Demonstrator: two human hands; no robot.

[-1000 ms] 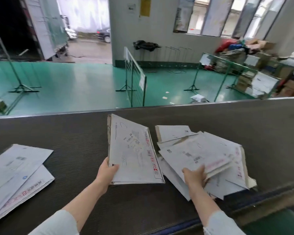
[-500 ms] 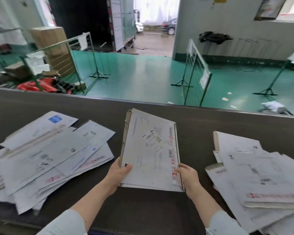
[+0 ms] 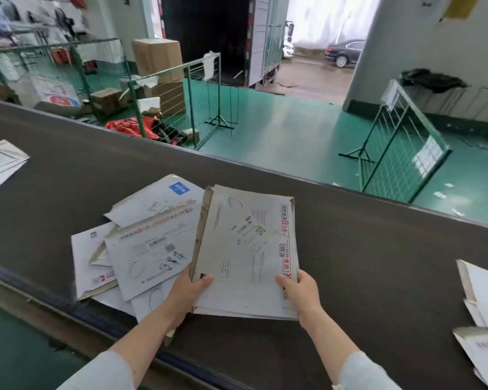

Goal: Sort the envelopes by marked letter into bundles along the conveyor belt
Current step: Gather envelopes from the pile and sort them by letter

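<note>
I have the stack of envelopes in both hands at the centre of the frame, its lower edge lifted just off the belt. My left hand clamps the lower left corner, thumb on top. My right hand clamps the lower right edge the same way. The fingers underneath are hidden.

The top envelope carries a curved pen mark near its upper left. It looks to me like the same curve as on an envelope in the loose pile just left of centre, which the stack partly overlaps. I judge this stack belongs there.

To do it well, I would check the letter first, then lower the stack flat onto that pile. I would keep both thumbs pressing until the paper rests, so the sheets don't fan out. I'd square the edges, keep it well apart from the smaller pile at far left and the third pile at the right edge.
</note>
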